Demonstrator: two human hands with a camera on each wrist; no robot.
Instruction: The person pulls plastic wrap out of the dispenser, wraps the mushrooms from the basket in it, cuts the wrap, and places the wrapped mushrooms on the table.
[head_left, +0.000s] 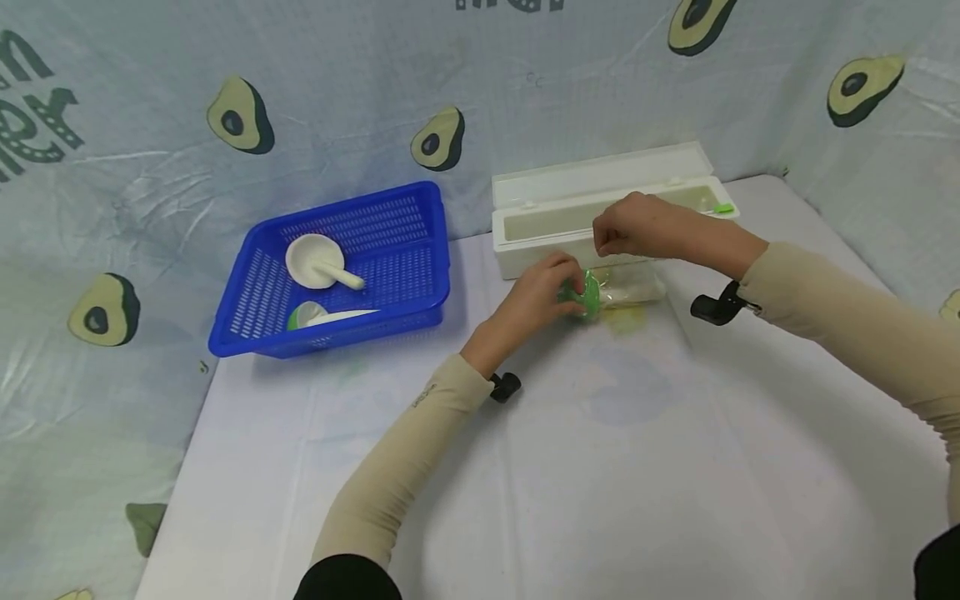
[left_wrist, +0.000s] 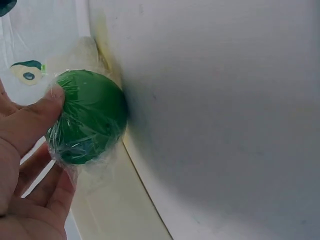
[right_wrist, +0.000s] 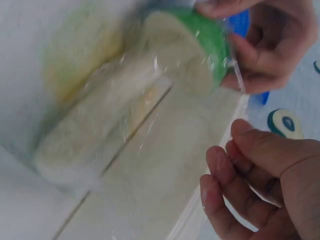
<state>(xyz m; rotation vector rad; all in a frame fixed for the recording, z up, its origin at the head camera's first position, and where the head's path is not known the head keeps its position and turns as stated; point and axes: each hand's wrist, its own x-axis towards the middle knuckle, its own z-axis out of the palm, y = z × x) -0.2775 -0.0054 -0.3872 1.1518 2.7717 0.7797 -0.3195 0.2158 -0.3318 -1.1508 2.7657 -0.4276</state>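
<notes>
Left hand [head_left: 538,290] pinches the green bowl [left_wrist: 95,117] of a ladle [head_left: 592,293] wrapped in clear film [head_left: 636,282], low at the white surface [head_left: 600,483], just in front of the long open box [head_left: 517,260]; if that pinch slackens, the slick bowl could roll; right hand [head_left: 651,227] hovers, fingers curled, whether gripping film I cannot tell; a hard tug could tear or bunch it; the ladle looks cream inside, its pale handle [right_wrist: 100,117] straight under glossy wrinkles.
</notes>
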